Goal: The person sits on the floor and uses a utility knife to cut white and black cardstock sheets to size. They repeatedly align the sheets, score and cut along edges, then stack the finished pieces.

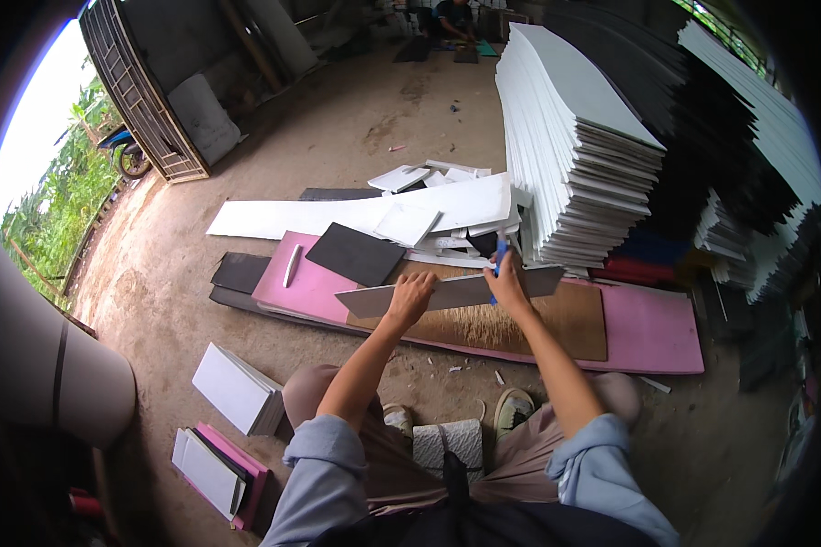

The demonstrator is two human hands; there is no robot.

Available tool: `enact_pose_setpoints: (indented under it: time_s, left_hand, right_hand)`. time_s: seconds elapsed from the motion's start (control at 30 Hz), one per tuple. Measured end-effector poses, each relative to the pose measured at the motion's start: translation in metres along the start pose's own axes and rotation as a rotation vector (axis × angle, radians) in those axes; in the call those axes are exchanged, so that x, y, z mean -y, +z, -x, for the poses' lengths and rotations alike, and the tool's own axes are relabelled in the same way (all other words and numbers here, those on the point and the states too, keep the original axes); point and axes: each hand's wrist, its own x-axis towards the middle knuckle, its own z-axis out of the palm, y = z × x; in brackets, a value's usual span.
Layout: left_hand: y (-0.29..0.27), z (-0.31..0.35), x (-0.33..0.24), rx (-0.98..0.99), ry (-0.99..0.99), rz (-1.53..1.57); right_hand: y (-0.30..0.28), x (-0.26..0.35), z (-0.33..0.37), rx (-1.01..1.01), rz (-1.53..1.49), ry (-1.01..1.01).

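Observation:
My left hand (413,296) grips the upper edge of a long, pale grey-white foam sheet (465,290), tilted up over a brown wooden board (570,324). In my right hand (511,278) is a blue utility knife (501,253), held upright at the sheet's right part; these fingers also seem to touch the sheet, and I cannot tell whether the blade is out. The wooden board has a scored, frayed middle and lies on a long pink foam sheet (652,328). Just left of the held sheet lie a black foam piece (354,255) and a narrow white strip (292,266).
Beyond the board are a long white sheet (283,219) and white offcuts (400,178). A tall stack of white sheets (566,137) stands at the right. Small piles of white pieces (233,387) and pink-black-white pieces (212,469) sit lower left. Another person (456,18) works far back.

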Motion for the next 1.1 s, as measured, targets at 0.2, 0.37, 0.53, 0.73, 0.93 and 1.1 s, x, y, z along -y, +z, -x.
enact_pose_setpoints:
  time_s: [0.2, 0.37, 0.53, 0.73, 0.93, 1.1]
  left_hand:
    - [0.031, 0.031, 0.015, -0.042, 0.052, -0.192]
    - [0.039, 0.024, 0.004, -0.097, 0.041, -0.169]
    - [0.043, -0.001, -0.018, -0.122, 0.106, -0.069]
    - [0.057, -0.008, -0.025, -0.042, 0.087, -0.073]
    - [0.058, -0.009, -0.021, -0.038, 0.098, -0.071]
    - [0.058, -0.009, -0.023, -0.066, 0.083, -0.042]
  right_hand:
    - [-0.010, -0.012, 0.048, 0.393, -0.915, 1.049]
    - [0.001, -0.018, 0.067, 0.389, -0.740, 0.925]
    - [0.030, -0.014, 0.082, 0.441, -0.358, 0.519]
    - [0.038, 0.001, 0.102, 0.165, 0.003, 0.153]
    - [0.021, 0.039, 0.082, 0.550, 0.142, 0.443]
    - [0.024, 0.041, 0.082, 0.494, 0.184, 0.381]
